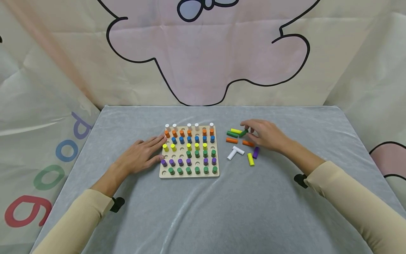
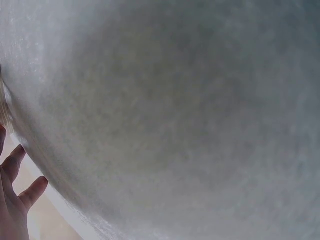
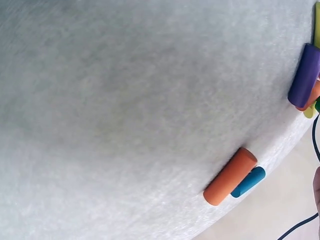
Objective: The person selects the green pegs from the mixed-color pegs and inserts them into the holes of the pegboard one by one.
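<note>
A wooden pegboard stands on the table with rows of coloured pegs: white, orange, blue, yellow, green and purple; several holes show bare. My left hand rests against the board's left edge, fingers stretched out, fingertips by the orange and yellow pegs. At the left wrist view's lower left are that hand's spread fingers. To the right of the board, my right hand pinches a tilted green peg between thumb and fingers, over the loose pegs. Only a sliver of this hand enters the right wrist view.
Around the right hand lie another green peg, a yellow peg, a purple peg, white pegs and orange pegs. A blue peg lies beside an orange one. Grey cloth covers the table; a printed curtain hangs behind.
</note>
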